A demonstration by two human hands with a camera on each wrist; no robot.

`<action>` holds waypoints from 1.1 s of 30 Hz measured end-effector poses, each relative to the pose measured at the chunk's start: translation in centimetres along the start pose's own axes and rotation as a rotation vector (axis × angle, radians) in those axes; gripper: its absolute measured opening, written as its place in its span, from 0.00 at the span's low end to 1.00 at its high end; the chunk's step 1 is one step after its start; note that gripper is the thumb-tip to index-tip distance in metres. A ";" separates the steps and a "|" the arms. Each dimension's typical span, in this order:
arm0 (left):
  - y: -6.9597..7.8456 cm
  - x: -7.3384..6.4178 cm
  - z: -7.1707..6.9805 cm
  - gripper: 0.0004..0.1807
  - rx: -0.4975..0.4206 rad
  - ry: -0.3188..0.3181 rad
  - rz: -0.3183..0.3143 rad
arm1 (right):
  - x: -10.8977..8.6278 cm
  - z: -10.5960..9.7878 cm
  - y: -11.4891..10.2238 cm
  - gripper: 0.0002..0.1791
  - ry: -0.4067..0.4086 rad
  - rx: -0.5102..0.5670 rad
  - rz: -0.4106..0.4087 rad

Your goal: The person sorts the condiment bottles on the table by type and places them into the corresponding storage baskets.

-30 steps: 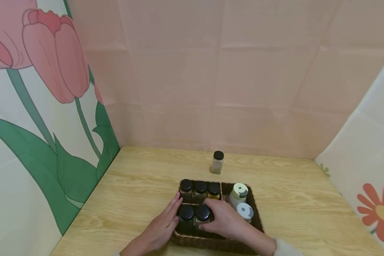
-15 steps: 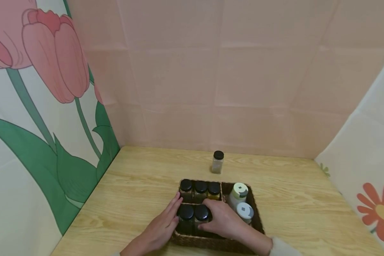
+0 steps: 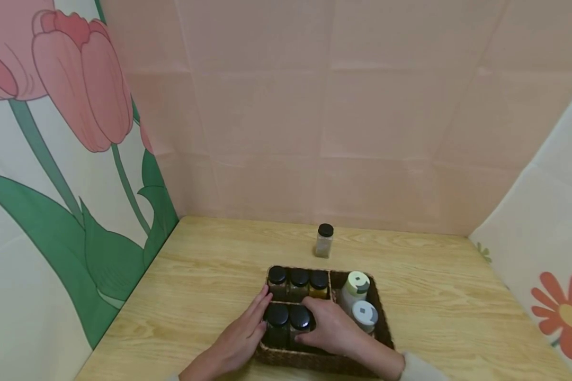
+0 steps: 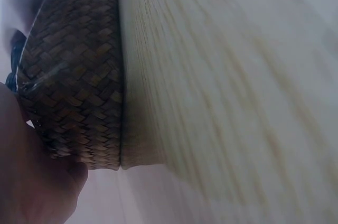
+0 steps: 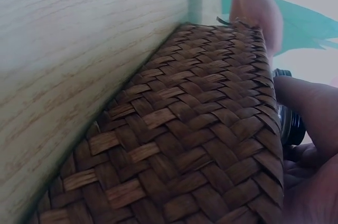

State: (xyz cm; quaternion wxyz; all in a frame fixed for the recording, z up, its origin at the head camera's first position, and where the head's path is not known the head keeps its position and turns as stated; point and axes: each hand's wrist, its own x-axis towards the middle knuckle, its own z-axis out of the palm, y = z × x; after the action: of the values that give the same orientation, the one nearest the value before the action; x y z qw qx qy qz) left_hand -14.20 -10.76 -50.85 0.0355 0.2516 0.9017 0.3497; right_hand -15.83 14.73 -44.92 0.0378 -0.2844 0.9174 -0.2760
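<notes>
A brown woven basket (image 3: 314, 361) with compartments stands on the table. My right hand (image 3: 331, 325) reaches into its front left compartment. Thumb and fingers there grip a jar with a black lid (image 3: 300, 317), beside another black-lidded jar (image 3: 277, 316). The lower part of the gripped jar is hidden in the basket. My left hand (image 3: 240, 336) rests along the basket's left side, fingers extended against the wall. In the right wrist view, the gripped jar's dark lid (image 5: 293, 126) shows past the woven wall (image 5: 185, 139).
Three black-lidded jars (image 3: 298, 279) fill the back left compartment. The right compartment holds a bottle with a green-and-white lid (image 3: 358, 284) and one with a white lid (image 3: 364, 314). Behind the basket stands a clear jar with a black lid (image 3: 323, 242), near the pink backdrop (image 3: 324, 132).
The jar in my right hand has shifted very slightly left, closer to its neighbour. My left hand has stayed against the basket.
</notes>
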 end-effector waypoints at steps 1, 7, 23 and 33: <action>0.0 0.0 0.0 0.31 0.000 0.000 0.002 | 0.0 0.1 0.0 0.24 0.001 -0.001 -0.002; -0.1 0.0 0.1 0.31 0.000 -0.002 0.000 | 0.0 0.3 0.1 0.24 -0.003 0.008 -0.006; -0.2 -0.1 0.2 0.31 -0.012 -0.009 -0.016 | -0.1 0.6 0.2 0.25 -0.024 0.016 -0.002; -0.3 0.0 0.2 0.31 -0.018 -0.014 -0.014 | 0.0 -0.4 -0.4 0.31 -0.043 -0.007 0.021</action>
State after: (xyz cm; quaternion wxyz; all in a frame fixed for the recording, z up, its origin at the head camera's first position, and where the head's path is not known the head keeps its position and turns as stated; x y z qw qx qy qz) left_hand -14.22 -10.83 -51.16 0.0464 0.2472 0.9001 0.3558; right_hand -15.75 14.68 -44.39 0.0595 -0.2807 0.9202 -0.2662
